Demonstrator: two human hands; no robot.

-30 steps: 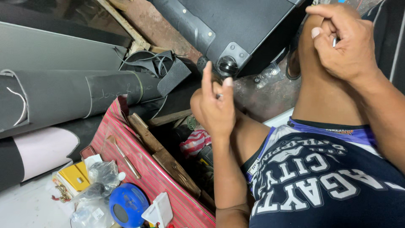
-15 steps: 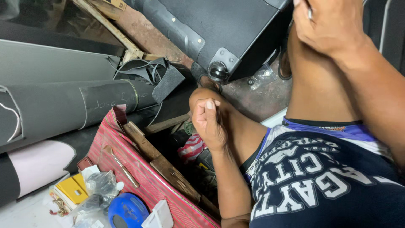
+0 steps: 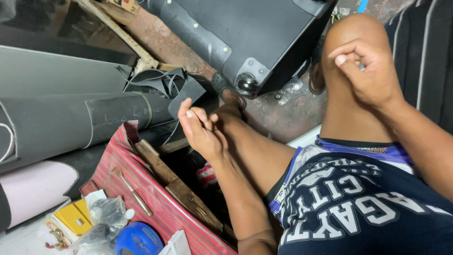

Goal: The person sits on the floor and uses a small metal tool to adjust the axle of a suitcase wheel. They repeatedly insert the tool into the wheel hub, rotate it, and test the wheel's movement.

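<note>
The left hand (image 3: 200,130) hovers above the person's shin, fingers bent close together, thumb meeting the fingertips; whether they pinch anything cannot be told. The right hand (image 3: 365,71) rests against the raised knee, fingers curled around a small metallic object (image 3: 361,66), mostly hidden. Just beyond the left hand sits a black suitcase (image 3: 245,33), its corner wheel (image 3: 246,85) nearest. A red striped box (image 3: 160,208) lies below, grey rolled sheets (image 3: 71,123) beside it.

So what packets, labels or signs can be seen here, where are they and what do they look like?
Yellow flat packet: bottom left, beside the red striped box.
Clear plastic bag: crumpled, next to the yellow packet.
Small clear bag: on the floor by the black suitcase.
Cardboard piece: top edge, brown with print.
</note>
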